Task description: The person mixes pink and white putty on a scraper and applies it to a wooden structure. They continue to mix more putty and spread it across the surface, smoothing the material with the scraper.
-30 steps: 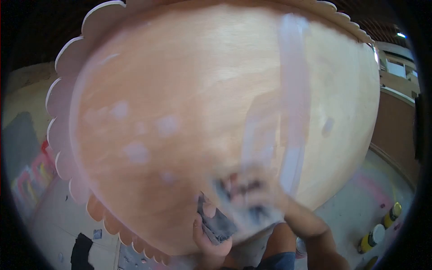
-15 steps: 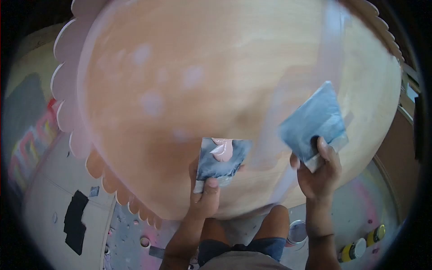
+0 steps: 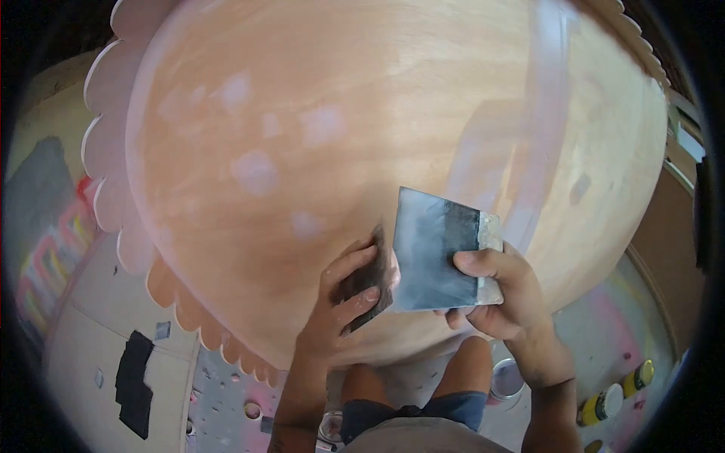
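My left hand grips a dark, smeared metal scraper, turned nearly edge-on, with a bit of pink paste at its right edge. Held in my right hand is a wider grey-blue scraper with a pale, crusted back edge; my thumb lies on its face. The two blades meet or nearly meet at the pink paste. Behind both hands stands a big curved wooden panel with pale pinkish patches.
Scalloped trim runs along the panel's left side. Yellow-labelled cans and an open tub stand on the floor at lower right. A small cup and a black piece lie at lower left.
The right scraper has come left and down and turned against the left one. My left hand has rotated its scraper, so its paste-covered face now points right.
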Demonstrator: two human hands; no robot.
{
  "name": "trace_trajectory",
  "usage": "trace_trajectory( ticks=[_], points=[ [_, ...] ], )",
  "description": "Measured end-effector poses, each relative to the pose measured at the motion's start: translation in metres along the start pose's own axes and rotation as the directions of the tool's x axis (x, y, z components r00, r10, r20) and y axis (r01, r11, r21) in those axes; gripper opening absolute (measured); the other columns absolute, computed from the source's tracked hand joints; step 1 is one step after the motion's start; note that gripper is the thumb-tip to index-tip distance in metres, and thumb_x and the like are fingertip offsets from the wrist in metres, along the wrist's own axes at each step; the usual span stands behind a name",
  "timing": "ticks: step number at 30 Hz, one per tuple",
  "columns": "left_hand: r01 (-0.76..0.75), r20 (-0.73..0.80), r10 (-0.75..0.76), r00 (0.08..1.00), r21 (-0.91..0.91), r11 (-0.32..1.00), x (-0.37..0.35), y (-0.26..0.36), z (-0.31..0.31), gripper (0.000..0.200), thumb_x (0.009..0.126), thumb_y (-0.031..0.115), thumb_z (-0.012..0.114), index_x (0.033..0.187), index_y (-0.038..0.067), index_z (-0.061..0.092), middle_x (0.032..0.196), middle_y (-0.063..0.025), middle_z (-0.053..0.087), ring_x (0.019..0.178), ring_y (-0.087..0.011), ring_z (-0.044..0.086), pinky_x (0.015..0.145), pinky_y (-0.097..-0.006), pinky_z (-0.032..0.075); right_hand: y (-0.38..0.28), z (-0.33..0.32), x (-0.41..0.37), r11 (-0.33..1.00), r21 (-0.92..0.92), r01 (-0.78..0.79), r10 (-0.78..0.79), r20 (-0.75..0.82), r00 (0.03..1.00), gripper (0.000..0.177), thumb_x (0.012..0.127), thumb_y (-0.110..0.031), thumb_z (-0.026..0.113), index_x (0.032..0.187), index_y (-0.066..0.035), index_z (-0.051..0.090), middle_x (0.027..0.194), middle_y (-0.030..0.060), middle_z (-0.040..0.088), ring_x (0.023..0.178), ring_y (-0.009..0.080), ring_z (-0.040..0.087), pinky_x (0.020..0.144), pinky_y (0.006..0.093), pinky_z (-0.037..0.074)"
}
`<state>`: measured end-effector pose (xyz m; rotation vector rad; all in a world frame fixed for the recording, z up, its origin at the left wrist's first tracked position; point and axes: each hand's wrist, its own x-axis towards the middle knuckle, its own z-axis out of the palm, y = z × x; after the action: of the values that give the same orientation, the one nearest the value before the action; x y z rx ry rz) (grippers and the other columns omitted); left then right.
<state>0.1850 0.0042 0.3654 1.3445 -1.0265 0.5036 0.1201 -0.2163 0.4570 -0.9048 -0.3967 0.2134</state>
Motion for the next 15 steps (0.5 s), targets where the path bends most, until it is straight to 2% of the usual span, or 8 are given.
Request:
trace_trajectory(
  ticks=[2, 4, 6, 7, 10, 12, 14, 15],
  points=[
    [0.086, -0.008, -0.086, 0.996, 0.026, 0.996, -0.014, -0.01, -0.018, 0.042, 0.09, 0.006, 0.062, 0.129, 0.016, 0.053, 0.14, -0.022, 0.042, 0.132, -0.0355, 0.042, 0.108, -0.0451, 0.036, -0.005, -0.011, -0.001, 0.995, 0.071, -0.075, 0.07, 0.068, 0.995, 0.034, 0.088, -0.009, 0.06, 0.115, 0.009, 0.052, 0.095, 0.0178, 0.065, 0.075, 0.0282, 0.068, 0.05, 0.0364, 0.058],
    [-0.404, 0.183, 0.362, 0.914, 0.312, 0.86, -0.025, -0.02, -0.036, 0.037, 0.093, 0.011, 0.06, 0.129, 0.015, 0.053, 0.136, -0.0211, 0.046, 0.131, -0.0363, 0.043, 0.107, -0.0459, 0.038, -0.004, -0.004, 0.006, 0.997, -0.009, 0.083, -0.082, 0.047, 0.995, 0.032, 0.089, -0.01, 0.06, 0.115, 0.007, 0.053, 0.097, 0.0158, 0.065, 0.079, 0.0265, 0.067, 0.056, 0.0367, 0.058],
    [-0.282, -0.032, 0.299, 0.954, 0.246, 0.927, -0.043, -0.011, -0.027, 0.033, 0.096, 0.015, 0.056, 0.128, 0.014, 0.053, 0.133, -0.0211, 0.048, 0.129, -0.0371, 0.045, 0.105, -0.047, 0.039, -0.005, 0.012, 0.021, 0.962, -0.075, 0.261, -0.257, 0.06, 0.964, 0.031, 0.09, -0.011, 0.06, 0.115, 0.005, 0.055, 0.098, 0.0137, 0.065, 0.082, 0.0247, 0.066, 0.061, 0.037, 0.057],
    [-0.261, -0.093, 0.287, 0.953, 0.223, 0.939, -0.049, -0.005, -0.023, 0.031, 0.097, 0.016, 0.055, 0.128, 0.013, 0.053, 0.132, -0.0211, 0.049, 0.128, -0.0373, 0.046, 0.105, -0.0474, 0.04, -0.008, 0.026, 0.035, 0.874, -0.172, 0.454, -0.453, 0.043, 0.89, 0.029, 0.09, -0.013, 0.06, 0.114, 0.004, 0.057, 0.099, 0.0111, 0.065, 0.087, 0.0218, 0.064, 0.069, 0.0357, 0.054],
    [-0.147, -0.219, 0.201, 0.955, 0.238, 0.96, -0.06, 0.001, -0.027, 0.028, 0.099, 0.019, 0.051, 0.127, 0.015, 0.053, 0.131, -0.0214, 0.049, 0.125, -0.0389, 0.049, 0.103, -0.0491, 0.042, -0.031, 0.039, 0.092, 0.428, -0.516, 0.742, -0.794, 0.176, 0.581, 0.029, 0.092, -0.011, 0.061, 0.119, 0.0, 0.056, 0.112, 0.0068, 0.06, 0.099, 0.0155, 0.059, 0.086, 0.0295, 0.047],
    [-0.066, -0.216, 0.126, 0.968, 0.267, 0.961, -0.065, -0.001, -0.034, 0.029, 0.099, 0.021, 0.051, 0.127, 0.014, 0.052, 0.13, -0.0231, 0.049, 0.123, -0.0396, 0.05, 0.102, -0.0502, 0.042, -0.053, 0.083, 0.136, 0.09, -0.437, 0.895, -0.934, 0.276, 0.229, 0.033, 0.096, -0.015, 0.055, 0.124, 0.002, 0.053, 0.116, 0.0061, 0.057, 0.104, 0.015, 0.053, 0.094, 0.0297, 0.041],
    [-0.095, -0.198, 0.156, 0.968, 0.288, 0.953, -0.066, 0.0, -0.036, 0.029, 0.099, 0.021, 0.051, 0.126, 0.011, 0.051, 0.129, -0.0235, 0.049, 0.123, -0.0399, 0.05, 0.1, -0.0507, 0.043, -0.08, 0.105, 0.19, -0.254, -0.466, 0.847, -0.94, 0.325, -0.103, 0.035, 0.097, -0.014, 0.05, 0.13, 0.0, 0.05, 0.121, 0.0075, 0.055, 0.104, 0.0154, 0.05, 0.093, 0.0281, 0.039],
    [-0.047, -0.274, 0.127, 0.953, 0.281, 0.959, -0.07, -0.001, -0.036, 0.042, 0.095, 0.033, 0.055, 0.123, 0.002, 0.053, 0.127, -0.0214, 0.05, 0.117, -0.0353, 0.054, 0.099, -0.0467, 0.044, -0.083, 0.121, 0.201, -0.248, -0.468, 0.849, -0.96, 0.239, -0.149, 0.033, 0.096, -0.012, 0.05, 0.127, 0.001, 0.054, 0.117, 0.0077, 0.058, 0.101, 0.0152, 0.05, 0.093, 0.0279, 0.039]
  ],
)
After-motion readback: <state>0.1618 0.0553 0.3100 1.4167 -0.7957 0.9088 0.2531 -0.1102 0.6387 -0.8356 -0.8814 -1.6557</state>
